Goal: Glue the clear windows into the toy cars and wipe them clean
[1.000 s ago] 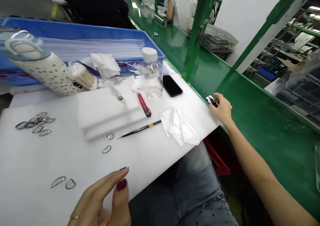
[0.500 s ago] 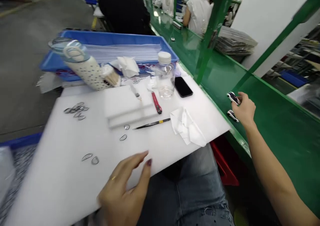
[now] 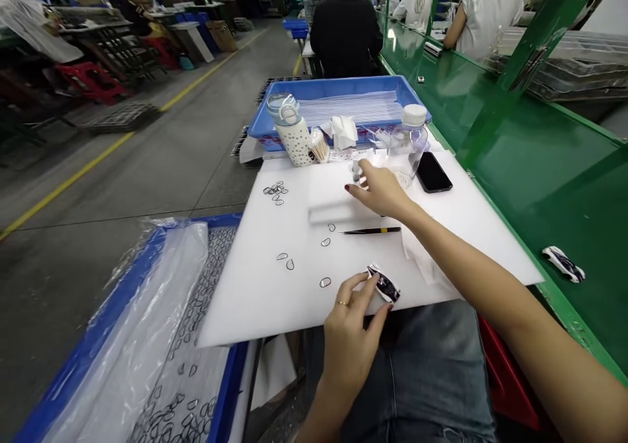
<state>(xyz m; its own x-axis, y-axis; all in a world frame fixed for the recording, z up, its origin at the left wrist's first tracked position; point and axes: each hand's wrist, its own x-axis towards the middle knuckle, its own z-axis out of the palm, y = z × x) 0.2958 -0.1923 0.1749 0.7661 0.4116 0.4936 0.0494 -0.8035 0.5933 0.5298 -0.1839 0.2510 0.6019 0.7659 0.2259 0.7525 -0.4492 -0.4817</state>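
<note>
My left hand (image 3: pixel 350 332) grips a small white-and-black toy car (image 3: pixel 385 284) at the near edge of the white tabletop, fingers on its sides. My right hand (image 3: pixel 380 188) reaches across the table, thumb and index finger apart around a small syringe (image 3: pixel 356 171) by the white block (image 3: pixel 331 197); a firm hold on it does not show. Black tweezers (image 3: pixel 371 231) lie in front of the block. Thin D-shaped rings (image 3: pixel 325 283) are scattered left of the car, with a small heap of rings (image 3: pixel 276 190) farther back. The right forearm partly covers a crumpled tissue (image 3: pixel 419 260).
Along the back stand a dotted bottle (image 3: pixel 296 141), cotton swabs (image 3: pixel 320 147), a clear bottle (image 3: pixel 409 145) and a phone (image 3: pixel 434 172), before a blue bin (image 3: pixel 338 88). Another toy car (image 3: pixel 563 264) sits on the green surface at right. A blue tray (image 3: pixel 235 377) of rings is at left.
My right hand has moved from the green surface to the syringe. One toy car has come onto the table into my left hand. The view has turned left.
</note>
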